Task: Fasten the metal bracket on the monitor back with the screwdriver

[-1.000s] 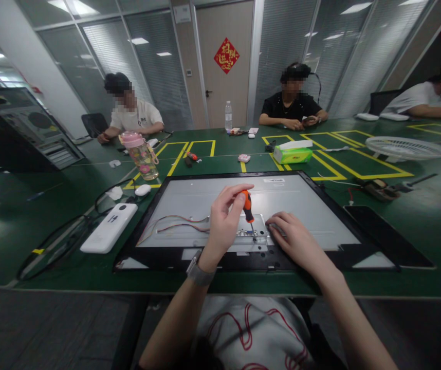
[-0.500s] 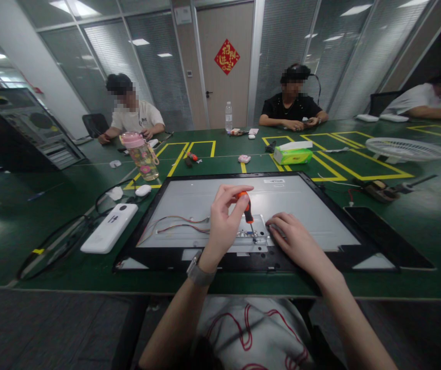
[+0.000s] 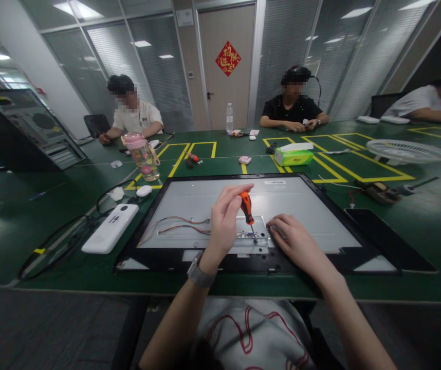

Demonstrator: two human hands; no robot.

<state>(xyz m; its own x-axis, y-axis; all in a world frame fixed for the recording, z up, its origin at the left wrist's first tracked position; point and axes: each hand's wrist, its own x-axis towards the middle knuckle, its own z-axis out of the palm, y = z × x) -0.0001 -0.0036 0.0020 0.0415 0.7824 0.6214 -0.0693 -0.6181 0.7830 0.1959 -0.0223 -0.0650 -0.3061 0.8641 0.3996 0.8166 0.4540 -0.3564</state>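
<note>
**Item:** screwdriver [image 3: 246, 206], small, with an orange-and-black handle and a thin shaft.

**Position:** near upright, slightly tilted. The tip is down on a metal plate [image 3: 259, 227] at the near middle of the monitor panel [image 3: 309, 205].

**Held by:** left hand [image 3: 223, 223]. The grip is closed, with thumb and fingertips pinching the top of the handle from above. There is a wristwatch [image 3: 199, 274] on that wrist.

**Right hand** [image 3: 295, 240]: the grip is open and holds nothing. The fingers lie flat on the plate's right edge, just beside the tip.

**Panel:** lies flat, back up, in a black frame, on the green desk [image 3: 436, 205] close to its near edge. Coloured wires [image 3: 178, 222] run over its left half toward the plate.

**Handling note (judgement):**
- The tip should sit square in the screw head with the shaft plumb.
- Steady downward pressure is needed while the fingers twirl the handle.
- The flat hand serves best stopping the plate from shifting, clear of the tip.
- The screw head itself is too small to make out.

**Surroundings:**
- A white device [image 3: 109, 227] lies left of the panel.
- A pink-lidded bottle [image 3: 143, 156] stands beyond the device.
- A green tissue pack [image 3: 293, 155] sits behind the panel.
- A white fan guard [image 3: 407, 150] is at the far right.
- Three other people sit at the far side, well apart.
</note>
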